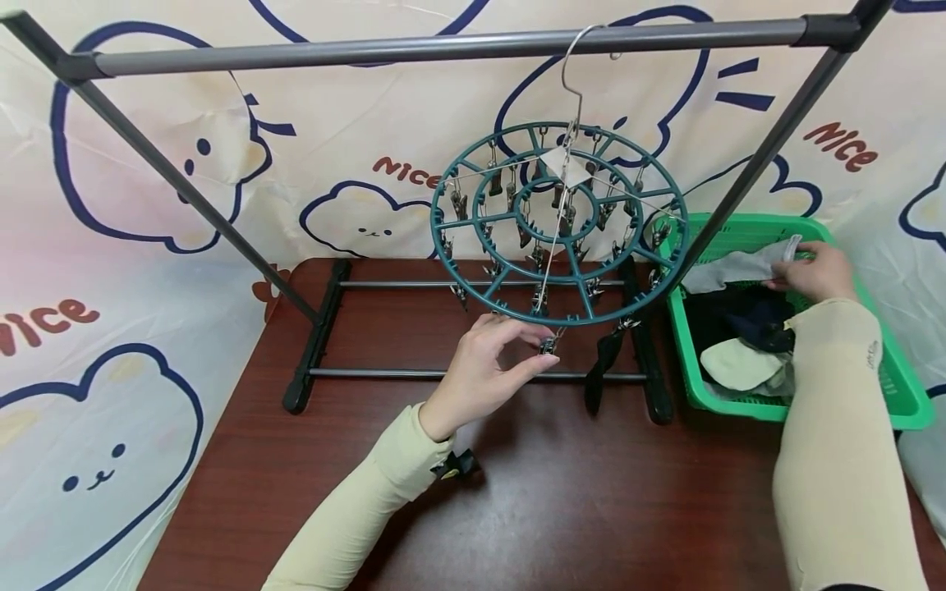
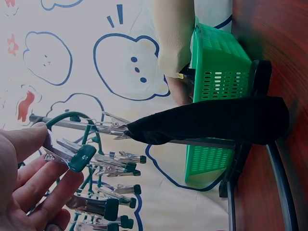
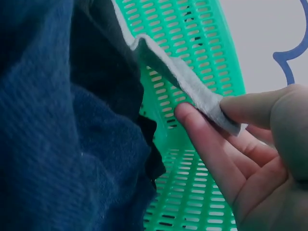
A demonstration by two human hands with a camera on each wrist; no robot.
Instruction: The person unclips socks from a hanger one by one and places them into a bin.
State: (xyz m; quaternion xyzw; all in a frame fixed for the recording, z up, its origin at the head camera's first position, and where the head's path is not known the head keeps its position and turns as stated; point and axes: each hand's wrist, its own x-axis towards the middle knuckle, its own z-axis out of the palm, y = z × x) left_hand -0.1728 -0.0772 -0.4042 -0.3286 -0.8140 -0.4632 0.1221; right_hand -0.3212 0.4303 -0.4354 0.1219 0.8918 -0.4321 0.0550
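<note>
With thumb and fingers, my left hand (image 1: 480, 373) pinches a metal clip (image 2: 79, 156) with green tips, which hangs at the near edge of the round green clip hanger (image 1: 493, 217). One black sock (image 1: 604, 365) dangles from another clip just right of that hand; the left wrist view shows it large. Over the green basket (image 1: 905, 402), my right hand (image 1: 816, 271) pinches the cuff of a grey sock (image 1: 732, 269) between thumb and fingers. The rest of the grey sock lies along the basket's far side. Dark cloth (image 3: 106, 144) fills much of the right wrist view.
The hanger's hook (image 1: 567, 70) hangs on the top bar (image 1: 332, 54) of a grey rack standing on the brown table (image 1: 562, 492). A slanted rack leg (image 1: 769, 156) passes beside the basket. A pale sock (image 1: 739, 365) lies among dark ones inside it.
</note>
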